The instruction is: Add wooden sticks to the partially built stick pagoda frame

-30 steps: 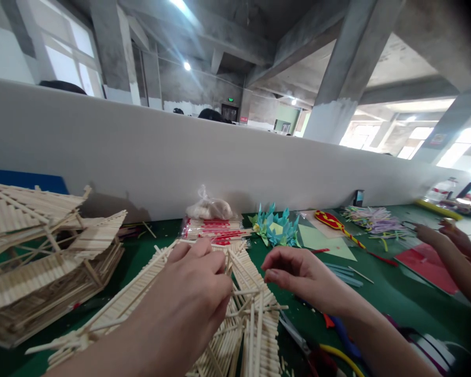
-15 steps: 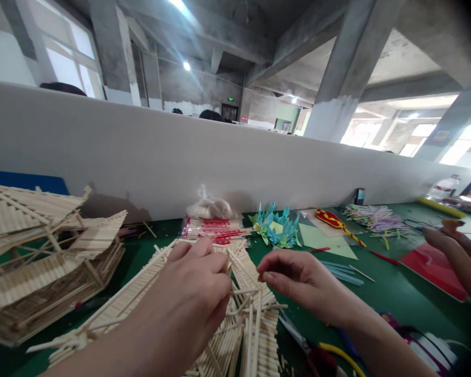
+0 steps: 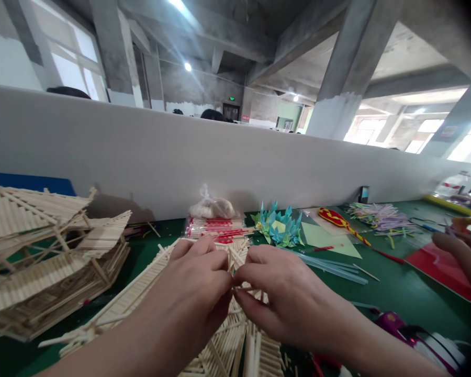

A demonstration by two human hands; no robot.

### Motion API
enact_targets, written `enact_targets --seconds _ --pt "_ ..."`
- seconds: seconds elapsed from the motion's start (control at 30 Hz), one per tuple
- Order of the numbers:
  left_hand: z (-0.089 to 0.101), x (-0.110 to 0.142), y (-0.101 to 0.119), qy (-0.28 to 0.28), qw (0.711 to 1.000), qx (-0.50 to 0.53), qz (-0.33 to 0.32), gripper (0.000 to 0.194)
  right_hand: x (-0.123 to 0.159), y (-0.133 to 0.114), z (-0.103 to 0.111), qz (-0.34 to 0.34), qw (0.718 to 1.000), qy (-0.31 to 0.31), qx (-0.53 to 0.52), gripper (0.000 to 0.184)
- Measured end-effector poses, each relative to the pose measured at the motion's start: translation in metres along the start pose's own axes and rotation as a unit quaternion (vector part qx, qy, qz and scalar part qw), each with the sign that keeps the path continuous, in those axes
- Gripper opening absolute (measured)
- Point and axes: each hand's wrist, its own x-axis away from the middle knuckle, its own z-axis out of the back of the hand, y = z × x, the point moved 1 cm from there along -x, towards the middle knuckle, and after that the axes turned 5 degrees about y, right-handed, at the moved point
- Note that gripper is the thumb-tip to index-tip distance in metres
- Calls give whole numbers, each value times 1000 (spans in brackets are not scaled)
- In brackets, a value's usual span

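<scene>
- Head view: pale stick structure [image 3: 223,345] at bottom centre of the frame, on the green bench [image 3: 408,298].
- Left hand [image 3: 198,277] and right hand [image 3: 280,288] meet above it; fingers bent, tips close together. Cannot tell whether either grips anything; contact point hidden.
- Obstruction: both hands and forearms cover much of the structure; right forearm also partly hides a red object [image 3: 322,362], lower right.
- Left of frame: stick-built model [image 3: 58,256], tiered.
- Beyond hands, centre: packaged red-and-white sticks [image 3: 215,228], blue paper flower [image 3: 279,226].
- Right: pale blue strips [image 3: 337,268], red sheet [image 3: 435,267], another person's hand [image 3: 457,254].
- White partition [image 3: 160,157] behind.
</scene>
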Motion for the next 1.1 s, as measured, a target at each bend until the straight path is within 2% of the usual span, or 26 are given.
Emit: enact_targets --seconds 0.27,0.37,0.57,0.8,1.1 --pt "1 1 0 -34 999 -29 17 19 -3 2 -1 16 999 -7 34 21" --pt "6 11 -3 -12 999 -36 17 8 -3 2 -2 13 999 -7 30 21" --pt "14 36 -14 83 993 -83 -6 32 -1 4 -2 16 1000 -12 10 19" --pt "14 39 -11 77 993 -80 34 19 0 5 -3 16 1000 -11 7 19" --pt "13 39 -12 67 995 -69 32 18 0 3 -3 4 1000 -14 4 20"
